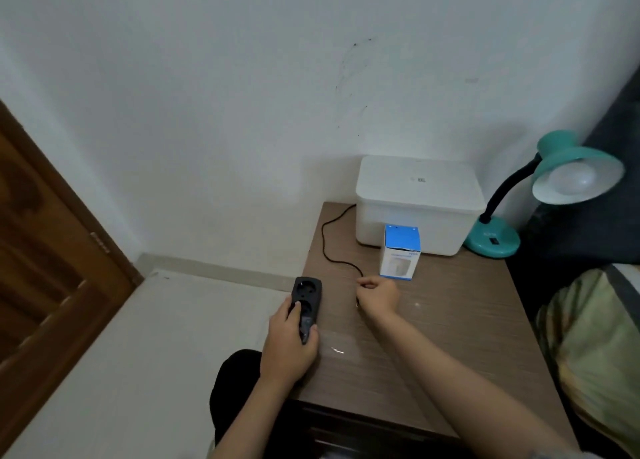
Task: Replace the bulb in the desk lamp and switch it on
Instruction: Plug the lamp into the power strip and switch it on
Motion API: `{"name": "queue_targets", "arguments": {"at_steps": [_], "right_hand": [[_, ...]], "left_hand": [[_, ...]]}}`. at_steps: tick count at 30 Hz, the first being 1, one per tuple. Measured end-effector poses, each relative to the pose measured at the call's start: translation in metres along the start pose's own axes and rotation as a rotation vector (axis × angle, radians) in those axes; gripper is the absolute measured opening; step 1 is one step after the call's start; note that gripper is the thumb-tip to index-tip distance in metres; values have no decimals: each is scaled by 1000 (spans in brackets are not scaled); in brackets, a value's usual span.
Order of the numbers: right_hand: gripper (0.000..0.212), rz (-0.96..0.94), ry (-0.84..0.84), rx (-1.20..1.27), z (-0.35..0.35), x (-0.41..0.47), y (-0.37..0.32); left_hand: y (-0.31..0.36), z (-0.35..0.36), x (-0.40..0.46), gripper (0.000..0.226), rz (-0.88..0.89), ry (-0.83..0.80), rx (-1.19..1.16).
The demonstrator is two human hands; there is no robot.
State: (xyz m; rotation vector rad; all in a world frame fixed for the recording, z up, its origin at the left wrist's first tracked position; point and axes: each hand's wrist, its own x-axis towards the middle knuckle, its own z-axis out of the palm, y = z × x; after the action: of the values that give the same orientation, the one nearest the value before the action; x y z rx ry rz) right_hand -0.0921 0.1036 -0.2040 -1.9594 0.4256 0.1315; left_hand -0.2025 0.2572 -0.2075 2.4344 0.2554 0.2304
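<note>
A teal desk lamp point(498, 240) with a black gooseneck stands at the table's far right corner. A white bulb point(573, 181) sits in its shade and is unlit. Its black cord point(327, 247) loops across the table to my right hand point(379, 295), which is closed around the cord's plug end. My left hand point(287, 347) grips a black power strip point(306, 302) at the table's left edge, thumb on top. A blue and white bulb box point(400, 254) stands upright just beyond my right hand.
A white lidded storage box point(419, 198) sits at the back of the brown wooden table point(450, 337), against the wall. A bed with patterned bedding point(595, 347) borders the right side. A wooden door point(45, 250) is at the left, with pale floor point(145, 354) below.
</note>
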Motion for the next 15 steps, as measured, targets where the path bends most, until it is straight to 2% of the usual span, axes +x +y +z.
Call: {"name": "queue_targets", "arguments": {"at_steps": [5,12,15], "right_hand": [[18,-40,-125,253,2,-16,-13],[20,-208,-171,310,10,-32,-32],[20,-251,-128,319,16,-35,-34]], "left_hand": [[1,1,1,62,9,7,20],[0,2,0,61,30,17,38],[0,2,0,61,27,21,33]]}}
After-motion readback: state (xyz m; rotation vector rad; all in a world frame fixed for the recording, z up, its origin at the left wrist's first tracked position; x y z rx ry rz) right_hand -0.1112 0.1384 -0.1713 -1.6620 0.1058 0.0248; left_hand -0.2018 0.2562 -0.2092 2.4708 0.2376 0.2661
